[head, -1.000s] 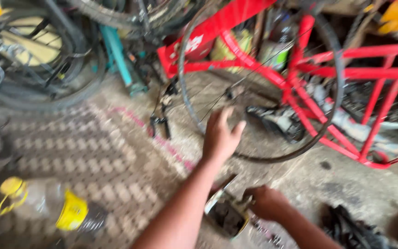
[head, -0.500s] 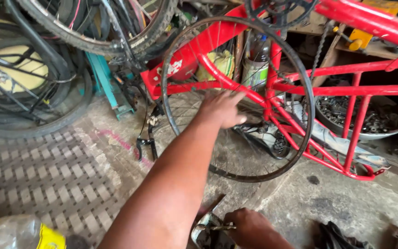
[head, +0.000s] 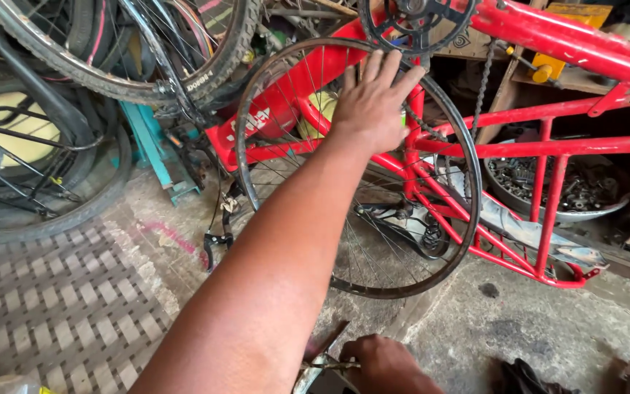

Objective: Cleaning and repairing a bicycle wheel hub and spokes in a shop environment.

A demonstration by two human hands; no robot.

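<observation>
The left hand (head: 373, 102) reaches out with fingers spread open, flat against the top of a bare spoked wheel rim (head: 468, 190) that stands on the concrete floor (head: 548, 328) and leans on a red bicycle frame (head: 548, 146). The right hand (head: 384, 361) is cut off at the bottom edge; its fingers curl around a thin metal tool (head: 322, 357), mostly hidden and hard to identify.

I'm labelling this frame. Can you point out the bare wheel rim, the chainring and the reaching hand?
bare wheel rim (head: 468, 219): head view, right side of the metal hoop.
chainring (head: 395, 29): head view, its black toothed edge.
left hand (head: 373, 102): head view, back of the hand, open over the rim's top.
</observation>
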